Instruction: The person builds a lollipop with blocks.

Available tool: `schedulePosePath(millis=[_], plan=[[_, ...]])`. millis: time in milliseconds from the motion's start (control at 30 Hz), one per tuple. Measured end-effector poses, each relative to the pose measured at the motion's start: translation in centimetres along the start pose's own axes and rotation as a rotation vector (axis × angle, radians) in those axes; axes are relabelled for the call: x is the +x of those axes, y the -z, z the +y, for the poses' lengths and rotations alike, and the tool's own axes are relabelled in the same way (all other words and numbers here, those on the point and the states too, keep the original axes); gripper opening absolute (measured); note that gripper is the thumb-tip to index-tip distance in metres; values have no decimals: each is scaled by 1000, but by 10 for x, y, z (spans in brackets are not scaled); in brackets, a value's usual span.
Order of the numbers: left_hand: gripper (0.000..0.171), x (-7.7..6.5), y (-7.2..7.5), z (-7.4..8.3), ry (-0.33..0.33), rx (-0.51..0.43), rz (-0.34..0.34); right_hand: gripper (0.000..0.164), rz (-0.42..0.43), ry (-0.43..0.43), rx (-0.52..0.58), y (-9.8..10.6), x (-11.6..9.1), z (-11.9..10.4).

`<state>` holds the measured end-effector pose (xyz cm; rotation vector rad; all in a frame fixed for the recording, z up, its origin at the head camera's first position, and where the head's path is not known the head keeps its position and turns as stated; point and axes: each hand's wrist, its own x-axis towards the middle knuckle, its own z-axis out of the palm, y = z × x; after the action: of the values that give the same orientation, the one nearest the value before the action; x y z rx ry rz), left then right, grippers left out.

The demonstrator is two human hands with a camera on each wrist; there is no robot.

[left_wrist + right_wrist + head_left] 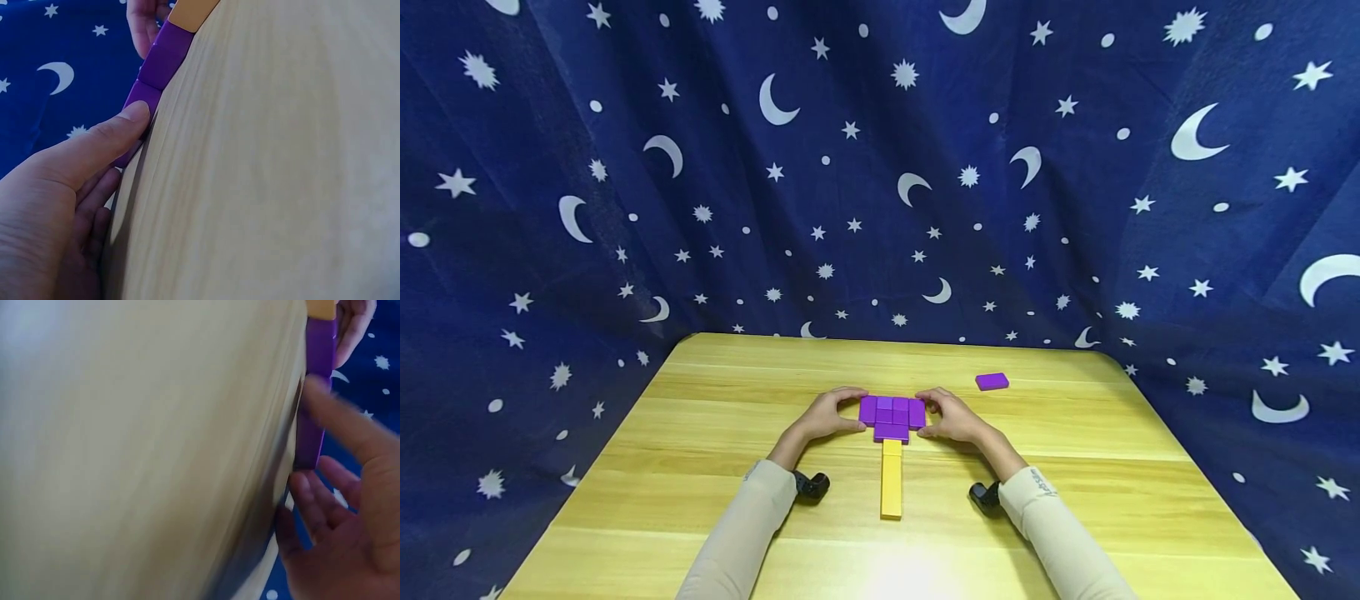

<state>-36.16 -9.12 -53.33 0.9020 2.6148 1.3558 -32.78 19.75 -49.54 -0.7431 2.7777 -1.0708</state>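
Purple blocks lie side by side in a row mid-table. My left hand (829, 416) holds the left end block (867, 411), thumb on its near edge and fingers at the far side. At the other end, my right hand (957, 417) holds the right end block (917, 415) between thumb and fingers; its thumb is blurred in the right wrist view. Between them sit two smaller purple blocks (892, 409), with a wider purple block (891, 433) against their near side. From that one a yellow strip of blocks (891, 483) runs toward me.
A loose purple block (992, 381) lies toward the back right of the wooden table (737, 375). A dark blue curtain (865, 192) with moons and stars hangs behind and at the sides. Black wrist cameras (812, 487) sit under both sleeves, near the yellow strip.
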Motion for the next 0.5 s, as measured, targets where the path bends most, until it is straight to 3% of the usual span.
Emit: schedulePosePath(millis=[133,233,333,500], plan=[[67,0,0,1,6,-7,-3,78,-19,-22,37,7,-1,2],[68,0,0,0,7,0,-7,75,36,-51,70,17,-1,10],[68,1,0,-1,5,18,-5,67,185,-90,85,30,-1,21],[68,1,1,-2,4,24,-4,60,475,-195,-1,50,-3,45]])
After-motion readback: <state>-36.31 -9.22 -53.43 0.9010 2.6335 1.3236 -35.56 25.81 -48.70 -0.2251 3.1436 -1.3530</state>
